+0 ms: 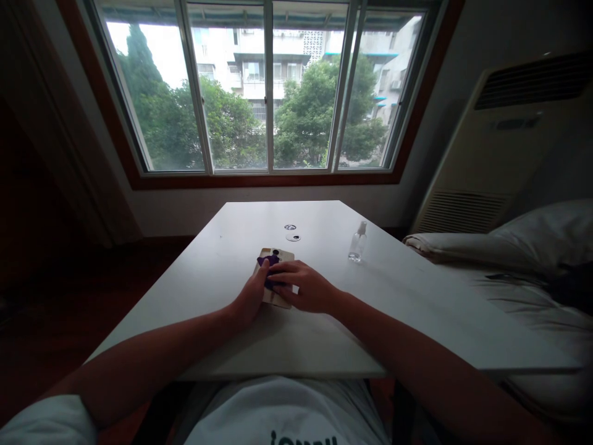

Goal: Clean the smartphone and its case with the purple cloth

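Note:
A phone (280, 301) in a pale case lies above the middle of the white table, its back with the camera lens facing up. My left hand (250, 295) grips the phone's left side, with the thumb over its edge. A dark purple cloth (267, 260) is spread over part of the phone's back. My right hand (303, 285) reaches across from the right, its fingers bent and pressed on the cloth. The fingers hide much of the cloth and the phone's middle.
The white table (222, 244) narrows toward the window. A clear spray bottle (357, 244) stands upright on the right. Two small round discs (293, 237) lie beyond the phone. A bed with pale bedding (500, 247) is at the right, near a standing air conditioner (491, 148).

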A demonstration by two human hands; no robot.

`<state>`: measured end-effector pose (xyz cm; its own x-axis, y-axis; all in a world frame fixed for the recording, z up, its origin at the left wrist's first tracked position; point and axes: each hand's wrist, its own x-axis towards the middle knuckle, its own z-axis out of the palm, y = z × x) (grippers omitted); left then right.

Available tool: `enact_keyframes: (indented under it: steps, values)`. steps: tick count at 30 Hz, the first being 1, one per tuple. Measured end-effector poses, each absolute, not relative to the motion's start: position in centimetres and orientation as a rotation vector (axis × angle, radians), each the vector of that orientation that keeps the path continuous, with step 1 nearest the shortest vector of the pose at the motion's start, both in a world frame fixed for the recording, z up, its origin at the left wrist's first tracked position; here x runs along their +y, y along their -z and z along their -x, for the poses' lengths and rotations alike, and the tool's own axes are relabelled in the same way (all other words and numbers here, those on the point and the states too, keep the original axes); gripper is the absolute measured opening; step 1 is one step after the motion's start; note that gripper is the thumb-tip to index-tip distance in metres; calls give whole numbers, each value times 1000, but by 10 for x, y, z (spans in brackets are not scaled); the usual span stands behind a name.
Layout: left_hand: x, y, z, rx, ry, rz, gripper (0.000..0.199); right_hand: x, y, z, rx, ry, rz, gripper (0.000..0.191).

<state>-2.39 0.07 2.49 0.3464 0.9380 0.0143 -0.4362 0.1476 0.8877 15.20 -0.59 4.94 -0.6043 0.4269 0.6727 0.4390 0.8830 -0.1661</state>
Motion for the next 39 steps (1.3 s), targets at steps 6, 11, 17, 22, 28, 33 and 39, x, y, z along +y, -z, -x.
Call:
enact_keyframes:
  steps: [6, 11, 17, 22, 28, 33, 39]
  values:
    - [0, -26, 27, 710, -1067, -979, 69, 14, -43, -165, -2178, 69, 907, 30]
    - [-1, -27, 27, 715, -1066, -990, 68, 17, -42, -170, -2153, 33, 942, 32]
    - [1, -26, 25, 670, -1103, -937, 61, -6, -48, -150, -2249, 61, 749, 29]
    - [2, -23, 24, 637, -1101, -919, 61, -7, -49, -148, -2299, 64, 660, 29]
    - [2, -24, 26, 689, -1079, -973, 68, 16, -42, -168, -2174, 37, 924, 32]
    - [1, -25, 27, 710, -1056, -983, 70, 17, -41, -170, -2134, 23, 960, 32]
    - [1, -24, 26, 634, -1095, -936, 63, -9, -51, -149, -2285, 26, 685, 29]
